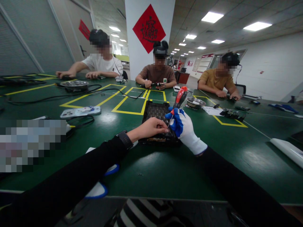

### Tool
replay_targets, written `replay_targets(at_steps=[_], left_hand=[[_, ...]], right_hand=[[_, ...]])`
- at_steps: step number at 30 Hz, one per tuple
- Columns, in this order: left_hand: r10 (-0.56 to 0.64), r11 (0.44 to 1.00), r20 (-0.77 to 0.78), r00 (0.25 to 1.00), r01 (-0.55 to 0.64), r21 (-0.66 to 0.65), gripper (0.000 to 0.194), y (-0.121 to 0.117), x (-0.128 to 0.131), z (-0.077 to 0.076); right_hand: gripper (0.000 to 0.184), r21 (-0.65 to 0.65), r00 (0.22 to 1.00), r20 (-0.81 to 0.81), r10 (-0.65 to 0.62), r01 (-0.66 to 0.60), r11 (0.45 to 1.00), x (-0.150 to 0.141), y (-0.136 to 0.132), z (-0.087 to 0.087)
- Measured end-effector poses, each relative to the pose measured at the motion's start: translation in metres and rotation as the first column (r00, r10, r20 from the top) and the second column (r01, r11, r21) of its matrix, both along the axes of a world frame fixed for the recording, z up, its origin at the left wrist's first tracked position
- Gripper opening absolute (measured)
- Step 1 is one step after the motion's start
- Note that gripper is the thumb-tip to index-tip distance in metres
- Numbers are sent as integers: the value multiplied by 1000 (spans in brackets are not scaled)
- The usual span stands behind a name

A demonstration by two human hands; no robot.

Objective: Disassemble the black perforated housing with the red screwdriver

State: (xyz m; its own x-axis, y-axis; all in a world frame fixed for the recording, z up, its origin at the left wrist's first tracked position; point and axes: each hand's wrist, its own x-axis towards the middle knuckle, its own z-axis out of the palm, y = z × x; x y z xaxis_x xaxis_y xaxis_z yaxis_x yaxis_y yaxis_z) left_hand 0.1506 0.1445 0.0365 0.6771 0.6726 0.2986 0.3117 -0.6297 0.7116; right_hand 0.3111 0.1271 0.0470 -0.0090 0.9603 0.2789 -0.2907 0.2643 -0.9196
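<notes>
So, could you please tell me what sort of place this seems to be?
Probably a shared workshop: a large green table marked in yellow, a red-and-black screwdriver, and three people across it.

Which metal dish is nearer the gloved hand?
The dish on the right, beside the white paper, closer to the gloved right hand; the other dish sits far left.

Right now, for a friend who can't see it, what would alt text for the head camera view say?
A gloved right hand holds a red-and-black screwdriver, tip down, over a black case on a green table, the bare left hand beside the tip. Three people sit opposite.
</notes>
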Motion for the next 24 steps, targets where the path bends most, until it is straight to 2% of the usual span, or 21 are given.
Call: replay_targets(at_steps=[5, 11, 21, 24], left_hand=[[1, 1000, 19, 1000, -1, -11, 31, 0, 0, 0], [25, 1000, 22, 999, -25, -18, 31, 1, -1, -1], [16, 999, 28, 999, -15, -39, 27, -1, 0, 1], [14, 999, 38, 999, -12, -34, 27, -1, 0, 1]], right_hand=[[31, 15, 999, -27, -39, 39, 999, -1, 1, -3], [37, 20, 994, -62, 88, -87, 996, 2, 0, 1], [31, 41, 999, 14, -52, 51, 998, -5, -5, 2], [31, 39, 999, -2, -38, 38, 999, -2, -4, 3]])
